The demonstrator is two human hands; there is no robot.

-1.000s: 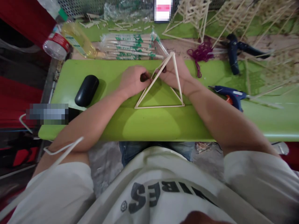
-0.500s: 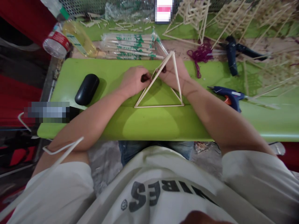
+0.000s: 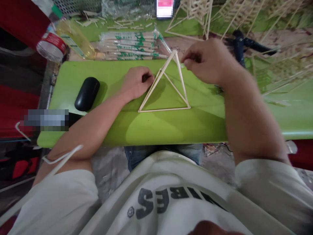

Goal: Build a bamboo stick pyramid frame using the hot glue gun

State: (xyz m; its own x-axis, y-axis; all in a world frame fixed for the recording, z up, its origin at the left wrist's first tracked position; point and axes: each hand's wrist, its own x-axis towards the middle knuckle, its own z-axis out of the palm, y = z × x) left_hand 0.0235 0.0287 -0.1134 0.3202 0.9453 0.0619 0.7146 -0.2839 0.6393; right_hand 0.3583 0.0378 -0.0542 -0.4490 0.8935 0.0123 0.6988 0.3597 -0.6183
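A pyramid frame of thin wooden sticks stands on the green table, its tip pointing up. At its left side, my left hand has its fingers curled closed on the edge of the frame. Right of the tip, my right hand hovers apart from the frame with thumb and fingers pinched together. Whatever may be between those fingertips is too small to make out. My right forearm covers most of the blue glue gun and the purple string.
Bundles of wrapped chopsticks lie behind the frame. A black case is on the left, with a yellow liquid bottle beyond it. Stick structures and dark glue guns occupy the back right. A phone stands at the back.
My right hand has left the frame and moved right, its forearm now over the glue gun and string. My left hand stays at the frame's left side. The whole view has shifted slightly.
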